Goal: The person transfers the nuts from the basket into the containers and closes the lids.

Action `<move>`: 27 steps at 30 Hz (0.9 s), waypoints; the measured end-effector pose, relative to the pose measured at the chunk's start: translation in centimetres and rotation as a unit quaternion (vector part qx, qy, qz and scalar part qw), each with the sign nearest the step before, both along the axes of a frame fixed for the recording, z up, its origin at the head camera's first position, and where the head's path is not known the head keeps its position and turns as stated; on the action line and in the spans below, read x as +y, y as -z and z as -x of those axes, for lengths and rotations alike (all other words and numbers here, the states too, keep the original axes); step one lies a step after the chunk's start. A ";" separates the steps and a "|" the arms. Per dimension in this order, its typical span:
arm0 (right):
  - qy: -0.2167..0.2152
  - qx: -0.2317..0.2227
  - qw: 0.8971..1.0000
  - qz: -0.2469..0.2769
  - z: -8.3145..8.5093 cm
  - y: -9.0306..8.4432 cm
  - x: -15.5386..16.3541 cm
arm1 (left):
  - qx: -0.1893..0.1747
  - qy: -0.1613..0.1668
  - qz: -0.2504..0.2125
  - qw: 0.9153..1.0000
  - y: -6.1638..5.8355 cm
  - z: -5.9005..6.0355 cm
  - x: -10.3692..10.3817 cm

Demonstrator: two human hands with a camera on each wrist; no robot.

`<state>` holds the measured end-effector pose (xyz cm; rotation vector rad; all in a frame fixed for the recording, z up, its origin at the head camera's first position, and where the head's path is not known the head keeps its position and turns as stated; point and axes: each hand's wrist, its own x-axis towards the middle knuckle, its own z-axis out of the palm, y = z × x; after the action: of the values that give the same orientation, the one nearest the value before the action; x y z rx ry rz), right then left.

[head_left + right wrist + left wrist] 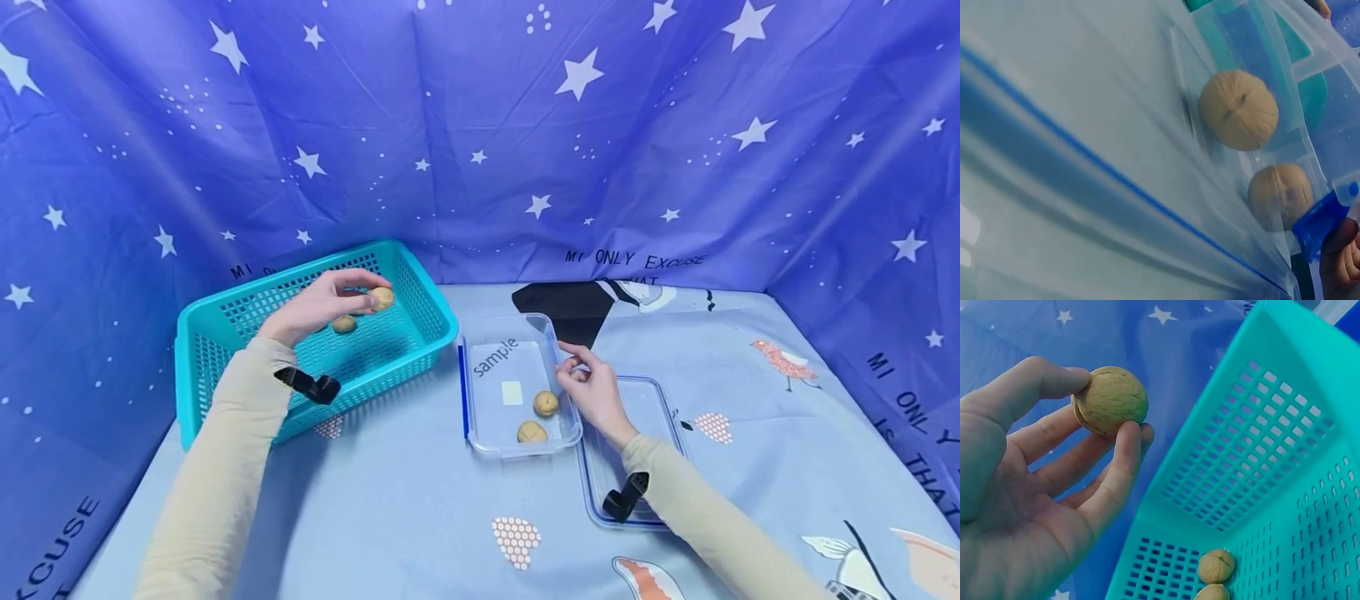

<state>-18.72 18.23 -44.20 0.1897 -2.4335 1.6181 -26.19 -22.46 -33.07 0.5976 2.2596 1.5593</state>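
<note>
My left hand [318,307] pinches a walnut [1113,400] between thumb and fingertips, above the teal basket [442,329]. Inside that basket more walnuts [1216,567] lie on the slotted floor, partly hidden by the hand in the head view. To the right stands a clear plastic food container [491,408] marked "sample", its top off. Two walnuts [546,403] sit at its near right. My right hand [596,396] grips the container's right side, fingers at the blue latch [1322,222].
The clear lid [645,521] with a blue seal lies right of the container, partly under the right forearm. A patterned light-blue cloth [420,517] covers the table. Starry blue curtains [480,125] enclose the back and sides.
</note>
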 end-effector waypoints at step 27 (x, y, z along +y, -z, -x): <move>0.026 -0.006 0.998 0.060 2.4 0.7 -0.4 | 0.013 0.039 -0.007 0.999 -0.1 -1.7 3.9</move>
<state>-21.07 17.88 -44.89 0.0978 -2.3200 1.7417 -24.45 -18.59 -33.02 0.7054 2.2187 1.5397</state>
